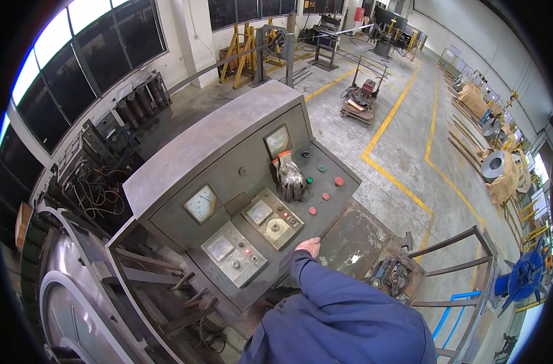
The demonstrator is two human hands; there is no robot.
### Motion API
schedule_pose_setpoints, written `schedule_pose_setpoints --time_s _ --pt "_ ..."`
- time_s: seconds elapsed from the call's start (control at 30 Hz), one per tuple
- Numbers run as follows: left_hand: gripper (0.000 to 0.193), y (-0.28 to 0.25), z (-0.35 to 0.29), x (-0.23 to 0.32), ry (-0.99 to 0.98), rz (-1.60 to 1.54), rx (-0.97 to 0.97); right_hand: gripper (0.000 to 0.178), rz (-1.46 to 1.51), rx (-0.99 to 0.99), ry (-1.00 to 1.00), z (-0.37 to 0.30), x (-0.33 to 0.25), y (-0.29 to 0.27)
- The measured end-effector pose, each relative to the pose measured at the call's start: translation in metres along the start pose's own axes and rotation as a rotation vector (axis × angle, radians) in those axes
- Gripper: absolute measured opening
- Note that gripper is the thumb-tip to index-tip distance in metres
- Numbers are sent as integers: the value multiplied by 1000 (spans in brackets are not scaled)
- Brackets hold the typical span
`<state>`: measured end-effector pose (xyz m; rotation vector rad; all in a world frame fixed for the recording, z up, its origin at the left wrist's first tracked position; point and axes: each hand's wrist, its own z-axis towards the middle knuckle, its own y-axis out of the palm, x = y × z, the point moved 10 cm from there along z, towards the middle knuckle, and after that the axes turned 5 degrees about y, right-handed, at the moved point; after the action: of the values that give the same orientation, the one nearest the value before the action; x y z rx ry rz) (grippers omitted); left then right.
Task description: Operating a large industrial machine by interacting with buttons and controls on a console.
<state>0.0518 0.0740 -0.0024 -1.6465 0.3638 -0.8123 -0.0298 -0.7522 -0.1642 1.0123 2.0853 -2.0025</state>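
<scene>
My right hand (pixel 308 246) rests at the lower edge of a grey control console (pixel 264 267), its fingers laid out with nothing seen in them. A dark blue sleeve covers that arm. My left hand does not show. Closest to the right hand are a red push button (pixel 313 211) and a beige meter box (pixel 271 218) with a dial and knob. A second meter box (pixel 234 253) sits to its left, a red lamp lit on it. Soiled grey work gloves with orange cuffs (pixel 290 177) lie on the panel, below a square gauge (pixel 278 141).
Another gauge (pixel 200 204) is set in the console's upright face. A small motor-like machine (pixel 393 274) stands to the right beside a metal railing (pixel 449 242). At the left is a large round metal machine (pixel 76 297). A wheeled cart (pixel 362 100) stands on the yellow-lined floor beyond.
</scene>
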Motion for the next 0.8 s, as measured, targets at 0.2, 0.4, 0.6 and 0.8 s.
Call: schedule_pose_setpoints --time_s 0.2,0.4,0.6,0.8 --pt "70 -8 -10 12 14 -31 15 31 -23 55 -16 3 3 5" --pt "72 5 3 -3 -22 -27 -23 35 -97 16 -36 4 1 11" --pt "73 11 9 -11 -41 -34 -36 38 -28 -3 23 5 8 12" --pt "72 16 14 -20 -53 -40 5 35 95 -55 113 7 13 12"
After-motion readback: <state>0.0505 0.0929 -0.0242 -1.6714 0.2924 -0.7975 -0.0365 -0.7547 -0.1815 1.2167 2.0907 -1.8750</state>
